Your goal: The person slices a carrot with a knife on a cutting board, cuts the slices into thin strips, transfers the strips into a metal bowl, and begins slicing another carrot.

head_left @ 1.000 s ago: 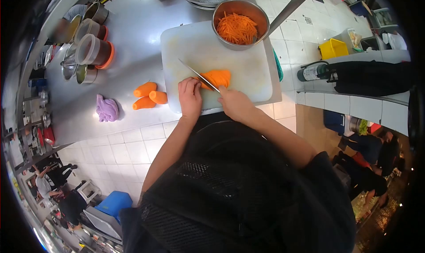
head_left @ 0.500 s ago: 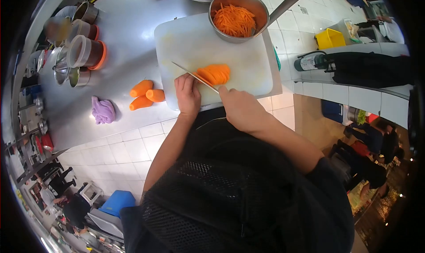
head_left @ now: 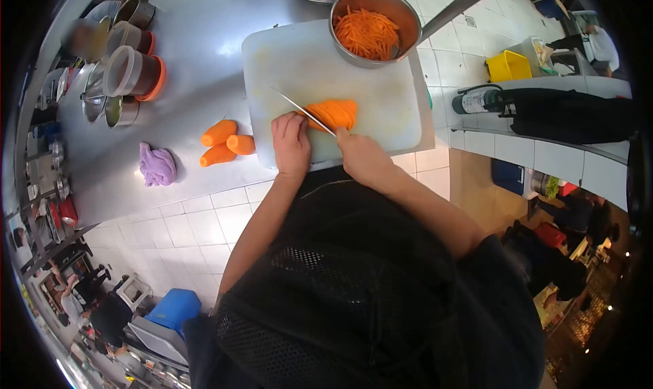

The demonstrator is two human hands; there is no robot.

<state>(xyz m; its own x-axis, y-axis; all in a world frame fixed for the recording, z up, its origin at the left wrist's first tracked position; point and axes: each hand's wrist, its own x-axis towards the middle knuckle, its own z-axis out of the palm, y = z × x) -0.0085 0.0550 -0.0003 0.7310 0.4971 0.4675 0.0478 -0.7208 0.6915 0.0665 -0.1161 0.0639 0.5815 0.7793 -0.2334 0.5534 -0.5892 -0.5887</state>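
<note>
A knife (head_left: pixel 296 105) is in my right hand (head_left: pixel 365 159), which is closed around its handle. The blade slants up and left across a row of overlapping carrot slices (head_left: pixel 338 113) on the white cutting board (head_left: pixel 388 107). My left hand (head_left: pixel 291 143) rests on the board beside the blade, its fingers curled over the left end of the slices, partly hiding them. Left of the board lie several peeled whole carrots (head_left: pixel 219 132). A steel pot (head_left: pixel 410 32) holding shredded carrot (head_left: pixel 367 35) stands at the board's far right corner.
A crumpled purple cloth (head_left: pixel 158 164) lies on the steel table (head_left: pixel 197 69). Lidless-looking tubs (head_left: pixel 129 73) and metal pots (head_left: pixel 122 112) stand at the far left. A slanting metal post (head_left: pixel 459 8) rises beside the pot. Other people (head_left: pixel 112 317) are in the background.
The knife and my right hand have shifted slightly relative to the slices, and the slices lie a little differently. My left hand keeps its place. The whole view has shifted slightly.
</note>
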